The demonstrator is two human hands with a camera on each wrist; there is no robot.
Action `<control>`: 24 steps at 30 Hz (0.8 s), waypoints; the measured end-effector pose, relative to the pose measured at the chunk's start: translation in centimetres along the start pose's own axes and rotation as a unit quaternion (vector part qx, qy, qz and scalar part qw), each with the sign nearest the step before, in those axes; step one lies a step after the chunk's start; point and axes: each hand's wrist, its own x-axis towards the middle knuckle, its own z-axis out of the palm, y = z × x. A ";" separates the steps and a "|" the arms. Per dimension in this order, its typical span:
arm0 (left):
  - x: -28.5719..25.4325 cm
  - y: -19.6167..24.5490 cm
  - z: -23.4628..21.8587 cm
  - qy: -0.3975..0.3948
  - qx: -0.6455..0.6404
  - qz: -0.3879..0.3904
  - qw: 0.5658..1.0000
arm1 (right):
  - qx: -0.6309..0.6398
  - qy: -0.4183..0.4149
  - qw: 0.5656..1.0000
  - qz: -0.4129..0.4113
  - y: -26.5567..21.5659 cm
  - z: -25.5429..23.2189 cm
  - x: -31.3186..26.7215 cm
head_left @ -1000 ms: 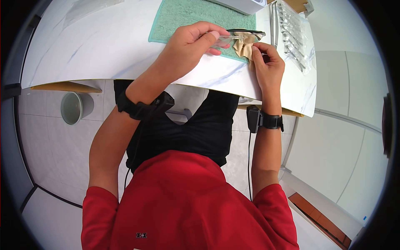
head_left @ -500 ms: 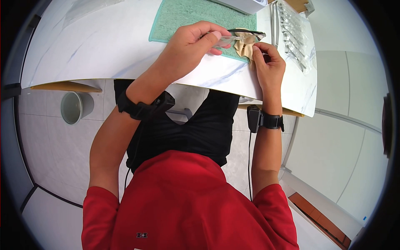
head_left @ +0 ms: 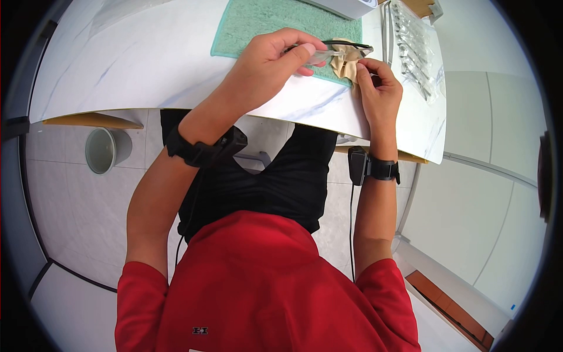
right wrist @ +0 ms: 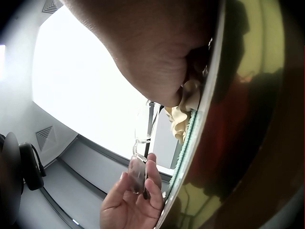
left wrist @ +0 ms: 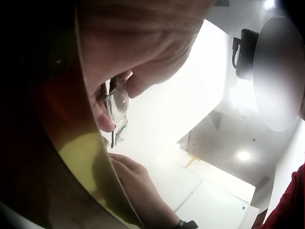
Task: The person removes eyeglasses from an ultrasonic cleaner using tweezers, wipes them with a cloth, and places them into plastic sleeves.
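Observation:
A pair of eyeglasses point(head_left: 320, 57) with clear lenses and dark temples is held by my left hand point(head_left: 267, 67), thumb and fingers pinching one lens end. In the right wrist view, the left hand's fingers point(right wrist: 153, 174) curl around that lens point(right wrist: 137, 175). A crumpled beige cloth point(head_left: 342, 67) lies against the other end of the glasses, over the towel's edge. My right hand point(head_left: 381, 91) pinches this cloth between thumb and curled fingers. From the right wrist, the cloth point(right wrist: 178, 125) hangs in folds below the fingers; their tips are hidden.
Under the hands, a green towel point(head_left: 258, 26) lies on the white marbled table point(head_left: 152, 76). A white box point(head_left: 352, 7) stands at the towel's back edge. To the right is a clear plastic bag point(head_left: 413, 53) of small packed items. A grey bin point(head_left: 99, 151) stands on the floor at left.

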 end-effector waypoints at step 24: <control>-0.2 0.0 0.2 0.003 0.005 0.009 1.000 | 0.005 -0.001 1.000 0.001 0.0 0.0 -0.1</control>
